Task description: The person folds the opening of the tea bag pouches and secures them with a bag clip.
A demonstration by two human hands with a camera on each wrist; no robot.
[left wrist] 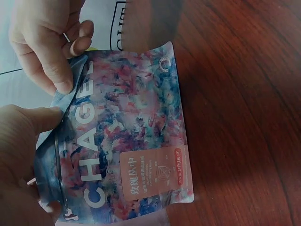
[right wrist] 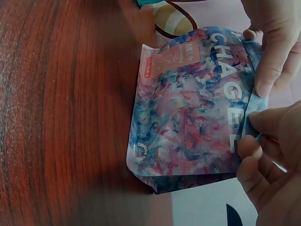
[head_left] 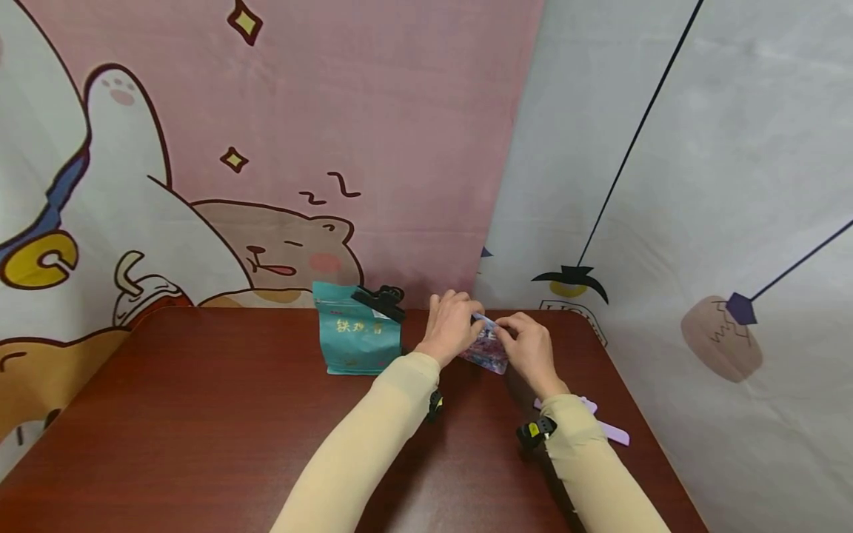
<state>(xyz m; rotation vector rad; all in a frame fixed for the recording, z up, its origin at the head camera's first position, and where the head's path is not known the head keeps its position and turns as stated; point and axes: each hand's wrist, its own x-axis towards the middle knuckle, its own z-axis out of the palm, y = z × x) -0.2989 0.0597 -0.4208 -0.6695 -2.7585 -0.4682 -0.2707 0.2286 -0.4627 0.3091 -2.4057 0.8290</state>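
A colourful pouch lettered CHAGEE (left wrist: 127, 108), painted in blue and pink, stands on the table below both hands. Its top flap (right wrist: 254, 106) is partly folded over. My left hand (head_left: 453, 326) pinches one side of that top edge between thumb and fingers. On the other side my right hand (head_left: 531, 348) pinches the same edge, close to the left thumb. The pouch front carries a pink label (left wrist: 153, 174). Inside the pouch nothing can be seen.
Left of the hands a teal pouch (head_left: 356, 340) stands upright, a black clip (head_left: 380, 302) gripping its top corner. Light purple strips (head_left: 614, 434) lie partly hidden under the right forearm. Behind the brown table (head_left: 233, 414) hangs a printed cloth (head_left: 400, 111).
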